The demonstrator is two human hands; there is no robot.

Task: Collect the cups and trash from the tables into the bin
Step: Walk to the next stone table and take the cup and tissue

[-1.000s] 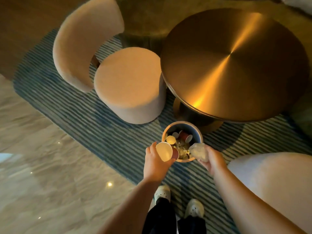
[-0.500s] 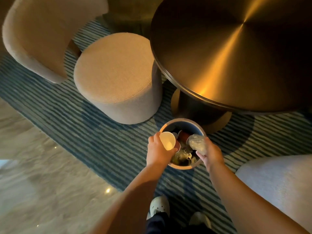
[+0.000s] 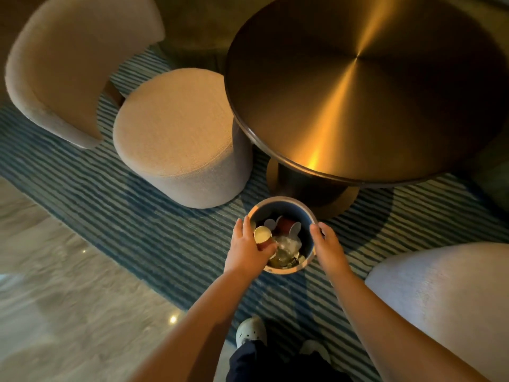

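Head view.
- Setting: striped blue rug [image 3: 137, 216] beside a pale stone floor [image 3: 55, 299]; round brass-toned table [image 3: 358, 92]; beige chair [image 3: 176, 133] to its left; a second pale seat [image 3: 440, 299] at lower right.
- Bin [image 3: 281, 200]: stands on the rug by the table's base, just ahead of your white shoe [image 3: 250, 330]. It holds cups and crumpled clear plastic [image 3: 287, 244].
- Your left hand [image 3: 246, 255]: over the bin's left rim, fingers fairly straight. A cream-lined cup [image 3: 261, 233] lies against its thumb side; you cannot tell whether it is gripped.
- Your right hand [image 3: 329, 248]: at the right rim, fingers relaxed, holding nothing.
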